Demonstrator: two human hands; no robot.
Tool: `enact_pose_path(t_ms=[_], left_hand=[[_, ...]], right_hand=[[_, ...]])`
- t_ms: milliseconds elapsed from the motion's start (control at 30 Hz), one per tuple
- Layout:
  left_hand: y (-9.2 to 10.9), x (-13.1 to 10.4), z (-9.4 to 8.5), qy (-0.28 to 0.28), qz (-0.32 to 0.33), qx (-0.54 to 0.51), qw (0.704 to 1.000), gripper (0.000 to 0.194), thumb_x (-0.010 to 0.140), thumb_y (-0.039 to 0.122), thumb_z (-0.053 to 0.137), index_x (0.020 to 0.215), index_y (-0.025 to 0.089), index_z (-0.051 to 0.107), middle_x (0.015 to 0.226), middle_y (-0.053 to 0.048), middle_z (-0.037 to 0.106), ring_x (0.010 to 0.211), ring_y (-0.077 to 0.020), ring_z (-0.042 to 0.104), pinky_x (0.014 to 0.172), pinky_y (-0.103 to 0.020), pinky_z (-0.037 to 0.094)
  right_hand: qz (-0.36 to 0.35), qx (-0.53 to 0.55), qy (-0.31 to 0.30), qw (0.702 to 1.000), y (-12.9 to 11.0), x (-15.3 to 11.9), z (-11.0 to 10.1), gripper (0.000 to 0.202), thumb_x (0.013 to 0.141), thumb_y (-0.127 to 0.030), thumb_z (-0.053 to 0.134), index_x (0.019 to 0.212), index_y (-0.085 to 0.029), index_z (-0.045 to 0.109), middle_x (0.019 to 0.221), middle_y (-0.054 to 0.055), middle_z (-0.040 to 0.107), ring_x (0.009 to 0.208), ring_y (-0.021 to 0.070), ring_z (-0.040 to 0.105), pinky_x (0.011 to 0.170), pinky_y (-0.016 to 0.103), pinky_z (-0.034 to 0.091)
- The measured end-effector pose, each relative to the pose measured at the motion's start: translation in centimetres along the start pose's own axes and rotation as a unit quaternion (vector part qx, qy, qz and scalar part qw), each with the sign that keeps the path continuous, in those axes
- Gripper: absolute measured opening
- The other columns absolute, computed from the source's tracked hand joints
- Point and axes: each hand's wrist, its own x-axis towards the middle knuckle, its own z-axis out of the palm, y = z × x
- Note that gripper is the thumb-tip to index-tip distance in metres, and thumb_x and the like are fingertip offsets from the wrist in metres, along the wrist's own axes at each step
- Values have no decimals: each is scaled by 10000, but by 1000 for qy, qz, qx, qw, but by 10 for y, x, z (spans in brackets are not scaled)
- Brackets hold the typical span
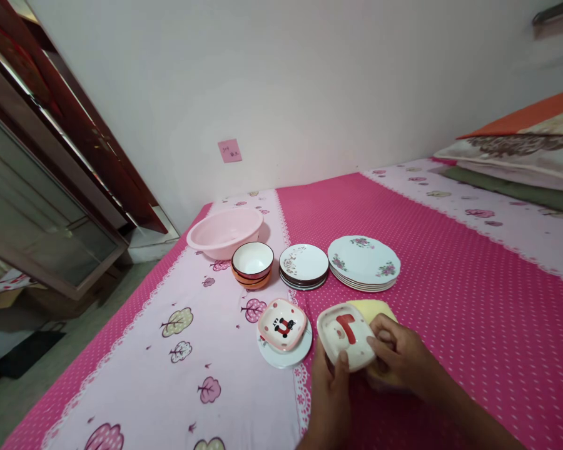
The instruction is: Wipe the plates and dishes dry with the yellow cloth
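My left hand (331, 387) grips a small square dish (331, 337) from below, its thumb on the near rim. The cream dish is tilted toward me and shows a cartoon face and a red shape inside. At its right edge, my right hand (398, 350) is closed on a yellow cloth (373, 307), with fingertips against the rim. The cloth shows behind the dish and beneath that hand; part of it is hidden. To the left, a pink-rimmed square dish (281, 325) with a cat picture rests on a round white plate (281, 359).
Farther back stand stacked bowls (252, 259), small dark-rimmed plates (304, 262) and larger flowered plates (363, 259). A pink basin (225, 231) is behind the bowls. Pillows (525, 144) lie at the right on the pink bedspread (473, 312); a wall (309, 94) rises behind.
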Motion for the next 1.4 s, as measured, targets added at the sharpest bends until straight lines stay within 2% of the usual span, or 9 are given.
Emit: enact_pose_path(t_ms=[100,267,367,700,900,1000,1100,1267,1400], left_hand=[[6,3,-2,8,-17,1,1000,512,932,550,618,1298,195,671,1336,-123,704,1290,-313,593,1153,-435,401],[6,6,-1,-22,-29,-28,999,612,957,663,499,1170,138,730,1096,-129,780,1089,-324,674,1044,-473,470],[4,7,0,-34,-49,-61,996,643,937,694,516,1156,132,736,1038,-118,788,1042,-313,687,1024,-471,480],[7,6,1,-29,-37,-95,994,600,893,551,692,1371,194,630,1356,-133,692,1297,-326,589,1136,-445,420],[-7,7,1,-97,-31,-133,986,681,888,480,724,1483,244,488,1439,-145,624,1216,-292,636,1027,-408,487],[-17,8,-1,-99,-34,-74,992,595,891,487,705,1396,212,554,1254,-131,702,945,-224,686,833,-345,523],[-26,10,-3,-88,-47,41,994,414,877,455,691,1181,175,668,978,-72,721,694,-152,590,664,-291,467],[-34,13,-4,-93,6,224,970,340,782,252,719,1117,193,722,958,-50,685,792,-178,552,727,-299,438],[-35,15,-4,-115,18,261,958,429,750,159,683,1177,205,700,995,-41,675,811,-176,520,756,-301,421]], right_hand=[[3,9,-29,1000,4,3,-5,311,851,-505,655,745,-246,518,501,-88,498,440,129,473,461,247,362],[4,40,-56,998,-3,5,-13,425,852,-625,653,895,-202,650,675,-12,653,579,162,573,533,261,427],[5,32,-81,996,-7,3,-15,456,847,-652,651,837,-196,658,646,-17,627,576,157,550,548,262,419],[28,68,-53,996,0,4,-5,355,839,-560,660,772,-218,593,569,-64,543,492,125,471,487,252,368],[78,58,33,995,2,9,1,371,730,-585,658,808,-231,575,499,-27,631,392,133,471,415,249,322],[89,60,59,992,6,13,1,385,712,-602,642,801,-242,539,486,-7,653,352,126,455,402,244,306],[96,64,81,990,10,16,1,398,685,-612,656,753,-257,489,494,8,670,349,128,486,400,240,320],[104,68,92,988,12,17,4,412,662,-611,664,707,-265,444,488,20,677,335,125,492,388,231,321],[107,65,93,988,11,16,4,420,655,-616,670,698,-267,440,488,26,680,328,125,488,385,231,322]])
